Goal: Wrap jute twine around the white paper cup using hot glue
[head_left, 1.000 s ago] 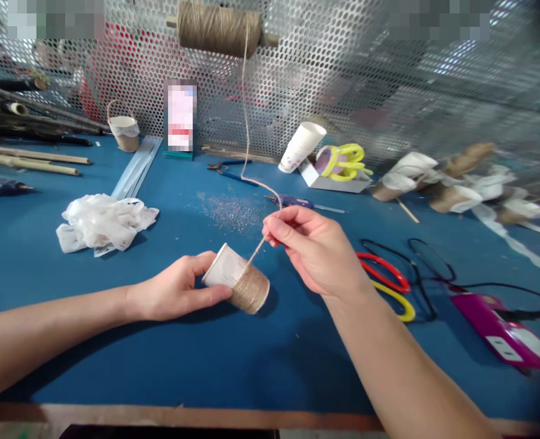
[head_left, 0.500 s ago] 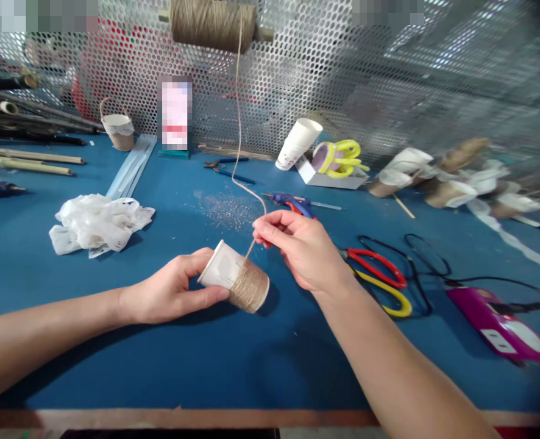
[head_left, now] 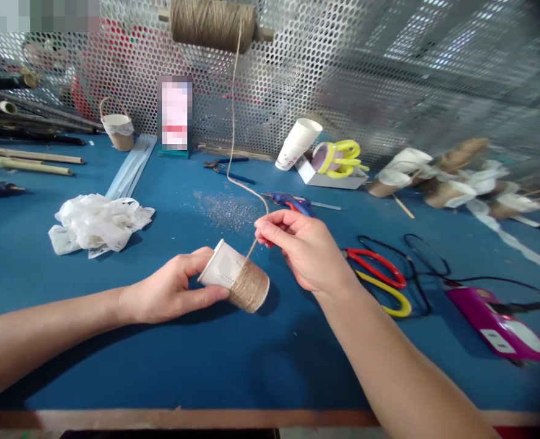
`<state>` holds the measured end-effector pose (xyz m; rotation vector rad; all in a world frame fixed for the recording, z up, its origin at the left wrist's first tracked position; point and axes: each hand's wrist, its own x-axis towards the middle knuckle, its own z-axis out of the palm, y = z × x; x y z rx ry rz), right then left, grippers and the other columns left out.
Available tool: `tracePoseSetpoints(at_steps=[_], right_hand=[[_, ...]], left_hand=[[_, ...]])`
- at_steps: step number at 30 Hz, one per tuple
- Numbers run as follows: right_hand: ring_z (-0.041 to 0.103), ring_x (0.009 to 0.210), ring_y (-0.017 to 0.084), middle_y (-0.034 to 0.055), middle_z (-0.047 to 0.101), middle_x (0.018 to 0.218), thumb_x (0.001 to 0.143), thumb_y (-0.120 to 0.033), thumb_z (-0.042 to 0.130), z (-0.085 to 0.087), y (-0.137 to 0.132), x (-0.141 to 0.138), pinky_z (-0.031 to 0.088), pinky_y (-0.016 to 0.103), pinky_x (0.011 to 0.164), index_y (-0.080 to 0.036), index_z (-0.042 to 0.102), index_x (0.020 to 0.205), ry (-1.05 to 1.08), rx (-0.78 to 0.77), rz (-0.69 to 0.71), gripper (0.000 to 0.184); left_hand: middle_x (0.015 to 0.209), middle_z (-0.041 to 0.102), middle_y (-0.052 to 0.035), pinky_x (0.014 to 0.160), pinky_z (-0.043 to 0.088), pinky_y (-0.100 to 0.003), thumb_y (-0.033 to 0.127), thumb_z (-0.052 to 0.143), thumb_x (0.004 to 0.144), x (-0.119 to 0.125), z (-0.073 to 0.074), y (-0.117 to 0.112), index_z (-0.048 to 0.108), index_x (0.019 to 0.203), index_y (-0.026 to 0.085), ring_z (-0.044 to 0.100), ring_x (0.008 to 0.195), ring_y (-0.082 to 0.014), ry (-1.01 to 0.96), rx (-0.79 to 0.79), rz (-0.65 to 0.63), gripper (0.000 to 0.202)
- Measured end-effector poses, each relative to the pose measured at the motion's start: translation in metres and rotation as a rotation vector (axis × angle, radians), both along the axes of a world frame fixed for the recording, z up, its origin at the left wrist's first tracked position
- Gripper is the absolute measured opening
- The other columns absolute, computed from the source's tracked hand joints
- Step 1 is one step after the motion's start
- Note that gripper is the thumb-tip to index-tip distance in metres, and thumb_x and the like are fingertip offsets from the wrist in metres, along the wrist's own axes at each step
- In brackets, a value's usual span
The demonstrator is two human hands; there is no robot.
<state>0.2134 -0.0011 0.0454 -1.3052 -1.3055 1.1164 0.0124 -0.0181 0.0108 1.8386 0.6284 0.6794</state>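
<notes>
My left hand [head_left: 183,286] grips a white paper cup [head_left: 222,265], tilted on its side with its mouth toward the hand; some of the fingers are hidden behind or inside it. Jute twine [head_left: 250,288] is wound round the lower half, toward the base. Between thumb and fingers, my right hand [head_left: 295,247] pinches the free twine [head_left: 252,249] just above the cup. From there the strand runs slackly up to a large spool of twine [head_left: 213,24] mounted on a rod before the perforated metal panel.
A glue gun [head_left: 291,200] lies beyond my right hand, pliers [head_left: 233,169] farther back. On the right are red-and-yellow-handled scissors [head_left: 380,274], a purple power strip [head_left: 498,323] and several wrapped cups [head_left: 391,180]. White lace [head_left: 99,222] is heaped on the left.
The slack twine between the spool and my right hand has swung slightly left. The wound cup and both hands have hardly moved.
</notes>
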Motion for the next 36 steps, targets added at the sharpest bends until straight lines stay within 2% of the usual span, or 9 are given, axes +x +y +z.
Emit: tracePoseSetpoints(at_steps=[10,20,25,32,36], right_hand=[[0.053,0.057,0.009,-0.0025,0.06,0.059,0.065,-0.029,0.071,-0.005,0.0,-0.003,0.043,0.027,0.063,-0.016,0.061,0.068,-0.069,-0.058,0.059,0.016],[0.05,0.057,0.009,-0.0028,0.058,0.06,0.068,-0.033,0.068,-0.008,-0.001,-0.006,0.04,0.027,0.062,-0.016,0.059,0.068,-0.124,-0.099,0.135,0.018],[0.048,0.057,0.01,-0.0027,0.055,0.063,0.069,-0.04,0.065,-0.013,-0.004,-0.009,0.037,0.026,0.055,-0.017,0.056,0.071,-0.132,-0.143,0.192,0.025],[0.042,0.055,0.01,-0.0041,0.048,0.061,0.075,-0.05,0.057,-0.014,-0.006,-0.01,0.031,0.025,0.049,-0.019,0.05,0.069,-0.218,-0.14,0.255,0.032],[0.042,0.057,0.011,-0.0036,0.048,0.062,0.079,-0.047,0.054,-0.012,-0.007,-0.008,0.031,0.025,0.051,-0.02,0.048,0.068,-0.302,-0.114,0.28,0.03]], left_hand=[[0.091,0.06,-0.0054,0.084,0.043,-0.027,0.017,0.053,0.084,-0.001,0.003,-0.002,0.058,0.085,0.013,0.052,0.089,-0.015,-0.057,0.132,-0.024,0.006],[0.088,0.061,-0.0063,0.082,0.043,-0.027,0.013,0.054,0.082,0.0,0.007,0.0,0.057,0.079,0.012,0.051,0.086,-0.0154,-0.07,0.215,-0.02,0.004],[0.083,0.06,-0.0055,0.081,0.043,-0.028,0.013,0.054,0.082,-0.001,0.007,0.0,0.056,0.076,0.013,0.051,0.083,-0.0153,-0.063,0.287,-0.016,0.006],[0.089,0.063,-0.0061,0.094,0.038,-0.037,0.01,0.053,0.082,-0.002,0.004,0.005,0.058,0.086,0.014,0.053,0.089,-0.0172,-0.069,0.445,-0.053,0.007],[0.087,0.062,-0.0076,0.09,0.04,-0.037,0.012,0.052,0.084,-0.002,0.002,0.008,0.058,0.089,0.014,0.053,0.087,-0.0185,-0.023,0.539,-0.078,0.008]])
